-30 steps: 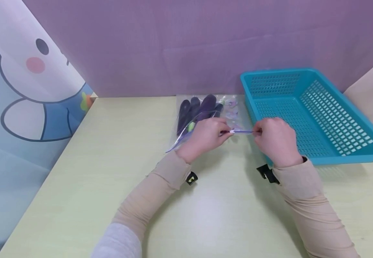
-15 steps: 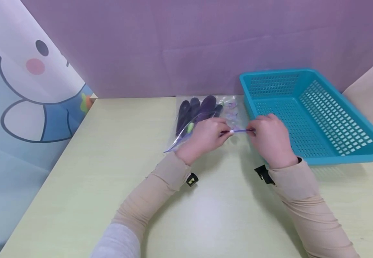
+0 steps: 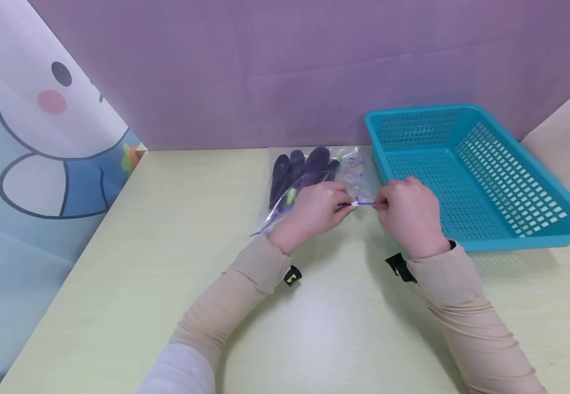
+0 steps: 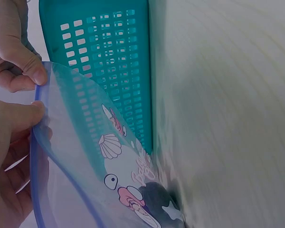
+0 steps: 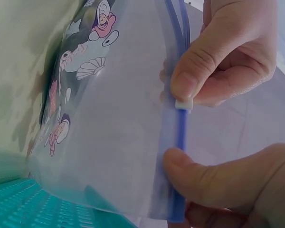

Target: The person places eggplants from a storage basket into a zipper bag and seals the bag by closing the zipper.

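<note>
A clear zip bag (image 3: 356,169) with a blue zip strip (image 5: 181,128) and sea-creature prints lies at the back of the table. Inside it are several long dark purple eggplants (image 3: 316,161), with a light green bit among them. My left hand (image 3: 316,208) pinches the zip at its white slider (image 5: 183,103), between thumb and fingers. A short way to the right, my right hand (image 3: 410,216) pinches the end of the strip. Between the hands a short straight length of closed-looking zip shows. Left of the slider, the bag's two edges stand apart.
A teal perforated basket (image 3: 521,243) stands just right of the bag, behind my right hand. The pale table (image 3: 166,262) meets a purple cloth backdrop (image 3: 245,76) at the back. A cartoon-printed cloth (image 3: 33,164) hangs at the left.
My right hand has moved a little left along the zip, so less strip shows between the hands. My left hand keeps its hold at the slider, nearly still.
</note>
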`<state>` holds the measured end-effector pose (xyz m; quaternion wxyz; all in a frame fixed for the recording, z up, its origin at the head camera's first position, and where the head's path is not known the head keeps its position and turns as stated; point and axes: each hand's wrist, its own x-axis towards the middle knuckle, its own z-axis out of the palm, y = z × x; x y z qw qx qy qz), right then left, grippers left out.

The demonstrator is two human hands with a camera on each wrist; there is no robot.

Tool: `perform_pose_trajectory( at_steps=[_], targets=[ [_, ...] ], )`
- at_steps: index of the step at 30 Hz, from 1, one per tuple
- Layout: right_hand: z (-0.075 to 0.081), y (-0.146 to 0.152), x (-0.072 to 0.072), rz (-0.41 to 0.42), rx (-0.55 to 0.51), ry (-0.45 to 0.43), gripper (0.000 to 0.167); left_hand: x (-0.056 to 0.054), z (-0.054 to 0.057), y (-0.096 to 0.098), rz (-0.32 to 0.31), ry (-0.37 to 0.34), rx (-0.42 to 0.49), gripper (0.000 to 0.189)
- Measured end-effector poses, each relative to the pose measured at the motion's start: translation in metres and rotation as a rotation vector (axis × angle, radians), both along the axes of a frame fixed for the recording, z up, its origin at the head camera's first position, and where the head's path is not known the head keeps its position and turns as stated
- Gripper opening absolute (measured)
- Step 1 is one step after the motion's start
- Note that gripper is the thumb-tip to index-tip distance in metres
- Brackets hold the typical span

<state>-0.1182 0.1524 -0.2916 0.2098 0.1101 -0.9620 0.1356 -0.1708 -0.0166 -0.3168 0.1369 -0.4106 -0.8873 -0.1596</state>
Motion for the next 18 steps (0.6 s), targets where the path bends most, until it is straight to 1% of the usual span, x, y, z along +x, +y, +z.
perform_pose_trajectory(
  at_steps=[5,8,13,18],
  targets=[
    [0.001,0.0,0.001,-0.017,-0.001,-0.024,0.003,-0.001,-0.003,-0.002,0.008,0.003,-0.009,0.017],
    [0.001,0.001,0.001,-0.022,-0.006,-0.025,0.004,-0.002,-0.004,-0.004,0.015,0.001,-0.005,0.018],
    [0.001,0.002,0.001,-0.021,-0.012,-0.017,0.007,-0.004,-0.006,-0.009,0.004,-0.006,0.011,0.017],
    [0.001,0.002,0.002,-0.015,-0.02,-0.013,0.008,-0.003,-0.009,-0.016,0.013,-0.016,-0.001,0.017]
  ],
)
